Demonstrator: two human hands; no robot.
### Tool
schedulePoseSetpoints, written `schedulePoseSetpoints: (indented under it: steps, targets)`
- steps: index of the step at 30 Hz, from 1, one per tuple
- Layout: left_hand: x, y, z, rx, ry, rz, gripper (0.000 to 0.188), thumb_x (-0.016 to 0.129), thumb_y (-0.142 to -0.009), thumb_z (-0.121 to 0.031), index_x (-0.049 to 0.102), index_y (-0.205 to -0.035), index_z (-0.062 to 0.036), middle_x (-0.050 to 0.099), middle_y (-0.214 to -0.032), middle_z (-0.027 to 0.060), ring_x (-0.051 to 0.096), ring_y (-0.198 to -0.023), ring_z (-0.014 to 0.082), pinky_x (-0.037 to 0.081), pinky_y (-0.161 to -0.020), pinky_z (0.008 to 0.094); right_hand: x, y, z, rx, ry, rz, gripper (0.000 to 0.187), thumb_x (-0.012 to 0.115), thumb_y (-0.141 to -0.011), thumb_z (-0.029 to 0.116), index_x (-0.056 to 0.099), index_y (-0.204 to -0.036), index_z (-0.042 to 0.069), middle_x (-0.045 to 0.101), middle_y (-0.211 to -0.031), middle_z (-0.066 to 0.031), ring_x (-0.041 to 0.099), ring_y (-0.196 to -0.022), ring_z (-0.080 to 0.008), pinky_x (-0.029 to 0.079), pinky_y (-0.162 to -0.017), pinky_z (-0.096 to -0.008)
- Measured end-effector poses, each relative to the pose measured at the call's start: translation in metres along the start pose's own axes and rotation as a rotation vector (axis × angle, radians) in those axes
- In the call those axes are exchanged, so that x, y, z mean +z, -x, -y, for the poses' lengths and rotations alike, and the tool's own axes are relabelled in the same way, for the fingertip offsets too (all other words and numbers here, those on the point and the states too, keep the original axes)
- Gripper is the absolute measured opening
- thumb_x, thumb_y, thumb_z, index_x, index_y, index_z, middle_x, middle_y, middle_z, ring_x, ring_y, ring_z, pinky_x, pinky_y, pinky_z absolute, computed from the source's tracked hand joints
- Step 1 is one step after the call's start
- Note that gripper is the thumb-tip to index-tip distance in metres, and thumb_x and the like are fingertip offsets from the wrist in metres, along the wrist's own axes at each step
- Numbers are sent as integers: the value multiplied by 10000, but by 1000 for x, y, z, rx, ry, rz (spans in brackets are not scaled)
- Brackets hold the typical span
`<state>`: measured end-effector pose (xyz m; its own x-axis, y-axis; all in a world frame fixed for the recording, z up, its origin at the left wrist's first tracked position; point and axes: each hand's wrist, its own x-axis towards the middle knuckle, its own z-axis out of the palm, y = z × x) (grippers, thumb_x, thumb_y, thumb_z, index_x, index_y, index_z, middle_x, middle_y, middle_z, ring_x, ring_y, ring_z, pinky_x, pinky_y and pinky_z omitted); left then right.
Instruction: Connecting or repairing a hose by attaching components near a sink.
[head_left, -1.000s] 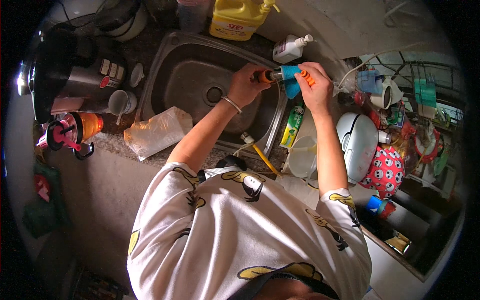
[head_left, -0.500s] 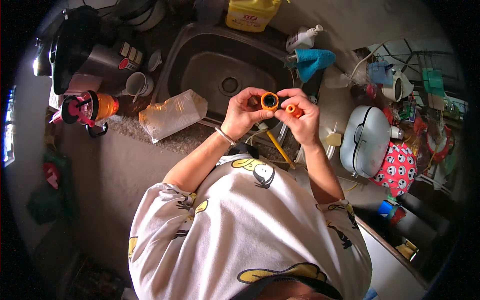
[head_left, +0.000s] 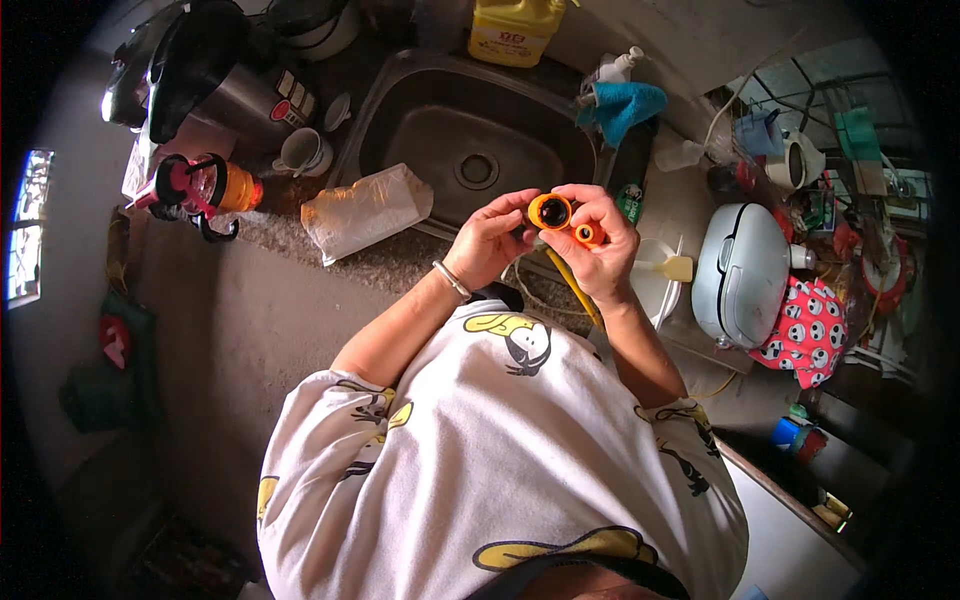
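Note:
Just in front of the sink, my right hand [head_left: 607, 247] is closed around two orange fittings that look like hose connectors. The wider, ring-shaped fitting [head_left: 564, 221] has a dark opening facing up. Below it to the right sits the smaller fitting [head_left: 589, 234], with a narrow hole, between the fingers. My left hand [head_left: 489, 240] is beside the wide fitting, fingers curled and their tips close to its left edge. Something small and dark shows between its thumb and fingers, too shaded to name. A yellow hose [head_left: 574, 285] hangs below the hands.
Beyond my hands is a steel sink [head_left: 410, 140]. A white plastic packet [head_left: 370, 212] lies at its near left edge, with a cup [head_left: 304, 152] and an orange bottle [head_left: 238, 188] further left. A blue cloth [head_left: 625, 108] is behind; a pale case [head_left: 742, 275] stands right.
The wide fitting has passed from my left fingers into my right hand, beside the smaller one. My left hand has drawn slightly away from it. The view has shifted a little.

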<state>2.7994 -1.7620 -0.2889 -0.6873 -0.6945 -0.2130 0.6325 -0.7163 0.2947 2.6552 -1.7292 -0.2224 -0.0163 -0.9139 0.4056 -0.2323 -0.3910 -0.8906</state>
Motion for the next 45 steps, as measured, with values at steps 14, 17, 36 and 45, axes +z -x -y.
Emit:
schedulePoseSetpoints:
  steps: [14, 17, 36, 45]
  targets:
    - [-2, 4, 21, -102, 202, 51, 262, 471, -890, -247, 553, -1037, -47, 594, -898, 40, 538, -730, 127, 448, -661, 248, -3, 10, 6, -27, 117, 52, 265, 711, -666, 9, 525, -854, 27, 560, -937, -117, 579, -807, -191, 480, -666, -266]
    - [-7, 4, 21, -139, 269, 137, 280, 461, -894, -282, 559, -1009, -46, 595, -896, 47, 541, -721, 135, 450, -668, 255, -6, 8, 8, -81, 195, 76, 250, 707, -669, 13, 550, -862, 26, 559, -939, -118, 580, -821, -214, 486, -676, -279]
    - [-1, 1, 24, -130, 185, 33, 236, 469, -872, -242, 572, -967, -52, 586, -888, 46, 544, -719, 126, 459, -644, 254, 4, 9, 5, -100, 237, 102, 295, 694, -669, -34, 472, -851, 35, 556, -955, -107, 573, -779, -144, 480, -646, -248]
    - [-5, -1, 24, -181, 181, 33, 223, 468, -855, -223, 566, -944, -44, 585, -838, 48, 541, -668, 133, 458, -642, 265, 6, 5, 4, -36, 240, 86, 323, 747, -631, 47, 498, -836, 47, 565, -911, -99, 576, -798, -227, 469, -675, -298]
